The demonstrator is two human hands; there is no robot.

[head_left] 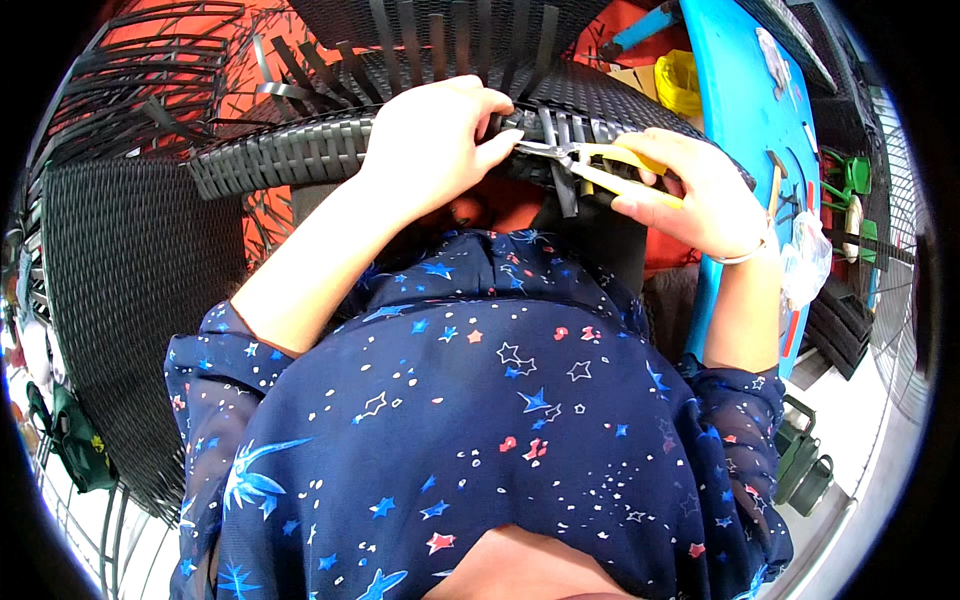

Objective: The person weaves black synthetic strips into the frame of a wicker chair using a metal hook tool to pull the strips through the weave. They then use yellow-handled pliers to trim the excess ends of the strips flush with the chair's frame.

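Across my lap lies a black woven wicker panel with a thick rolled edge, and loose flat strips stick up along its far side. My left hand grips this edge, thumb and fingers pinched at the weave near the middle. In my right hand are yellow-handled pliers. Their metal jaws reach left to the edge, close to my left thumb, among several strip ends. One short strip hangs down below the jaws. Whether the jaws clamp a strip, I cannot tell.
A blue table stands at the right, with a clear plastic bag at its edge. Behind it is a yellow bag. Black woven furniture stands at the left. Scraps of strip litter the red floor covering. A dark green container sits lower right.
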